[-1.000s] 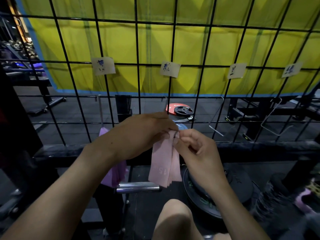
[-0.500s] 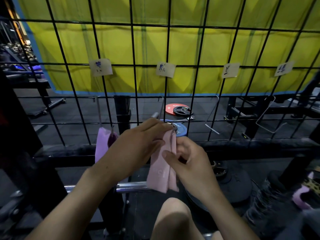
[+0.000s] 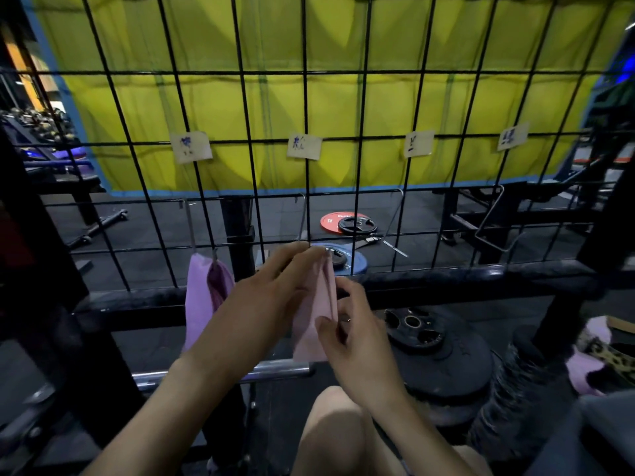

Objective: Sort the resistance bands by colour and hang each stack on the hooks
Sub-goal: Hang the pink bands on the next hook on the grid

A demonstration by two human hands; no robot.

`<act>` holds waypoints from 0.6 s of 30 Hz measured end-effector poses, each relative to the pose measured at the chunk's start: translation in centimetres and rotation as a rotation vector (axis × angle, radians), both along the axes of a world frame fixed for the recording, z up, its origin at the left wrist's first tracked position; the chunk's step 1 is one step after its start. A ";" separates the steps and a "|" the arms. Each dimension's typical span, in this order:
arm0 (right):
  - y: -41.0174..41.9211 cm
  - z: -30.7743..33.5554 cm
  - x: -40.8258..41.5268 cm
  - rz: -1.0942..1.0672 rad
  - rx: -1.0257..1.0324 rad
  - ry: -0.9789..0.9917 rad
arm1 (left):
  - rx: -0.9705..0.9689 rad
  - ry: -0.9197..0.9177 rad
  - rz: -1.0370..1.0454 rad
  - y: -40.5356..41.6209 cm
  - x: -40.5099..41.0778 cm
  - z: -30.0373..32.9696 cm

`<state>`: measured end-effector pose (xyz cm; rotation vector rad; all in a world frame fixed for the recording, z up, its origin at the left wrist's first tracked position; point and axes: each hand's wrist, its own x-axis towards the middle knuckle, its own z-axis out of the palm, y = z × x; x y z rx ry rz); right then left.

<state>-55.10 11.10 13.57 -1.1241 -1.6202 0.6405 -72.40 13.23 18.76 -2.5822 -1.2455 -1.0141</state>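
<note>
Left hand [image 3: 264,304] pinches the top of the pink bands [image 3: 314,324] at the second hook [image 3: 302,218]; right hand [image 3: 357,341] holds their lower edge. Purple bands [image 3: 201,297] already hang on the first hook [image 3: 190,225]. Risk: loops could miss the hook tip and slip off when the grip loosens. Four paper labels [image 3: 191,146] on the grid [image 3: 364,97] carry handwriting, unreadable; red plate's [image 3: 331,219] lettering blurred.

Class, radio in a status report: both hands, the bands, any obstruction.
Left hand and right hand both grip pale pink band stack at second wire hook. Purple bands hung. No obstruction seen.
</note>
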 end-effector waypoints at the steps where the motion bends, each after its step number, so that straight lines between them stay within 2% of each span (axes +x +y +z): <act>1: -0.1 -0.3 0.0 0.002 -0.009 -0.008 | 0.001 0.007 0.026 -0.1 0.0 -0.1; 4: -0.6 -0.7 0.7 0.030 -0.070 -0.083 | 0.020 0.049 0.112 -0.8 0.2 -0.1; 8: -1.9 -1.0 3.3 0.028 -0.112 -0.142 | 0.151 0.132 0.276 -2.5 0.9 0.1; 11: -2.9 -1.0 6.3 -0.039 -0.107 -0.119 | 0.216 0.088 0.291 -3.6 2.1 0.1; 13: -3.7 -0.8 8.6 -0.063 -0.102 -0.088 | 0.268 0.040 0.233 -4.2 3.7 -0.1; 15: -4.8 -0.8 11.2 -0.115 -0.090 -0.073 | 0.301 0.027 0.057 -4.4 6.3 -0.4; 18: -6.5 -1.2 16.4 -0.250 -0.110 -0.016 | 0.205 0.114 -0.216 -4.1 11.8 -2.0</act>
